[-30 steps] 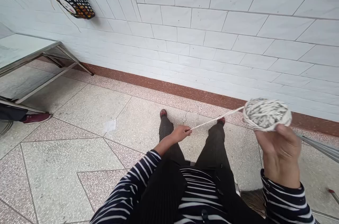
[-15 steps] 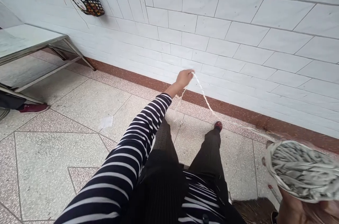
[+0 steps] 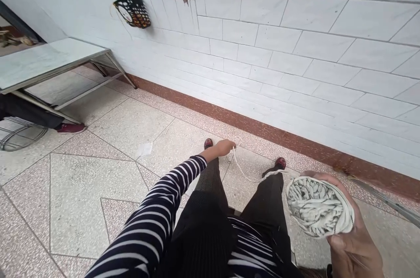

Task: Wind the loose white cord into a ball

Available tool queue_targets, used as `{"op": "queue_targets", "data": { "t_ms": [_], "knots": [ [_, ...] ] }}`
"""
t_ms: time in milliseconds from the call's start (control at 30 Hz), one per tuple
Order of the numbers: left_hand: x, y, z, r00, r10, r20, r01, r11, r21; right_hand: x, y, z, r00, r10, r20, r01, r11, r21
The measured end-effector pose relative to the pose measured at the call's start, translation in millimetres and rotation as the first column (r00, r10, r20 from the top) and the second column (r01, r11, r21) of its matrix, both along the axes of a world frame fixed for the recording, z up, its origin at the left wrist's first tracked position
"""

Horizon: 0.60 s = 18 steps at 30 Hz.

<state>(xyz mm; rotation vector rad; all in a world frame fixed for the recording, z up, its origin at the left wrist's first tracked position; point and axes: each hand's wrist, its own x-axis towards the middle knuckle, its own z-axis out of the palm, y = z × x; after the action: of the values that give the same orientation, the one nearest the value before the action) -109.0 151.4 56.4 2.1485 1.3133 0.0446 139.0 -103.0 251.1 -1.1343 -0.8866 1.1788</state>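
Observation:
My right hand (image 3: 356, 230) is wrapped around a thick ball of off-white cord (image 3: 316, 205) at the lower right. From the ball a slack strand of cord (image 3: 244, 173) sags across in front of my legs to my left hand (image 3: 225, 147). The left hand is closed on this strand, with the arm stretched out low over the floor. Just below its fingers, a small loop of cord (image 3: 230, 158) shows against the floor tiles. The left fingertips are partly hidden from view.
A tiled wall (image 3: 295, 50) runs along the front. At left stands a metal-framed table (image 3: 55, 61), with another person's red shoe (image 3: 71, 128) by its leg. A black basket (image 3: 134, 12) hangs under the window bars. A piece of paper (image 3: 144, 149) lies on the floor.
My left hand has dropped from near the wall toward the floor, and the strand has gone slack. My right hand has brought the cord ball left, more fully into view.

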Motion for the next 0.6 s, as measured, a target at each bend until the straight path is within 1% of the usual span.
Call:
{"op": "queue_targets", "data": {
  "t_ms": [67,133,200,267,300,333,367,400,433,467,500,533,567,600],
  "knots": [
    [0,17,11.1,0.999,0.031,0.026,-0.031,1.000,0.003,-10,0,6,0.999,-0.031,-0.016,0.031,1.000,-0.004],
    [7,42,32.7,0.996,0.063,0.068,-0.064,0.998,0.012,-17,0,8,0.999,-0.017,-0.028,0.016,1.000,-0.022],
    [20,71,61.4,0.984,0.113,0.134,-0.119,0.992,0.036,-20,0,6,0.999,0.018,-0.050,-0.021,0.999,-0.050],
    [37,95,93.5,0.930,0.229,0.287,-0.266,0.959,0.095,-20,-1,4,0.998,0.034,-0.057,-0.038,0.997,-0.073],
    [46,103,109.3,0.897,0.245,0.368,-0.320,0.934,0.158,-19,-2,2,0.998,0.036,-0.053,-0.040,0.996,-0.080],
    [57,107,124.0,0.880,0.213,0.426,-0.327,0.920,0.216,-18,-3,2,0.998,0.030,-0.047,-0.034,0.996,-0.081],
    [68,108,136.7,0.864,0.154,0.479,-0.303,0.919,0.253,-16,-4,1,0.999,0.016,-0.038,-0.019,0.997,-0.076],
    [79,105,146.6,0.847,0.071,0.526,-0.248,0.930,0.272,-14,-6,1,1.000,-0.008,-0.026,0.006,0.997,-0.071],
    [90,97,152.9,0.824,-0.019,0.566,-0.173,0.943,0.283,-11,-7,0,0.999,-0.039,-0.016,0.038,0.997,-0.064],
    [99,87,155.1,0.797,-0.100,0.596,-0.093,0.954,0.284,-8,-9,0,0.998,-0.068,-0.008,0.068,0.996,-0.055],
    [106,73,152.9,0.770,-0.164,0.617,-0.007,0.964,0.265,-4,-10,-1,0.996,-0.087,-0.004,0.087,0.995,-0.049],
    [110,58,146.2,0.750,-0.215,0.625,0.090,0.970,0.227,0,-11,-3,0.996,-0.090,0.004,0.090,0.995,-0.047],
    [111,41,135.5,0.742,-0.257,0.620,0.195,0.966,0.167,4,-12,-4,0.997,-0.079,0.019,0.080,0.996,-0.041],
    [107,25,121.5,0.746,-0.298,0.595,0.306,0.948,0.092,9,-12,-6,0.997,-0.063,0.038,0.064,0.997,-0.033]
  ]
}}
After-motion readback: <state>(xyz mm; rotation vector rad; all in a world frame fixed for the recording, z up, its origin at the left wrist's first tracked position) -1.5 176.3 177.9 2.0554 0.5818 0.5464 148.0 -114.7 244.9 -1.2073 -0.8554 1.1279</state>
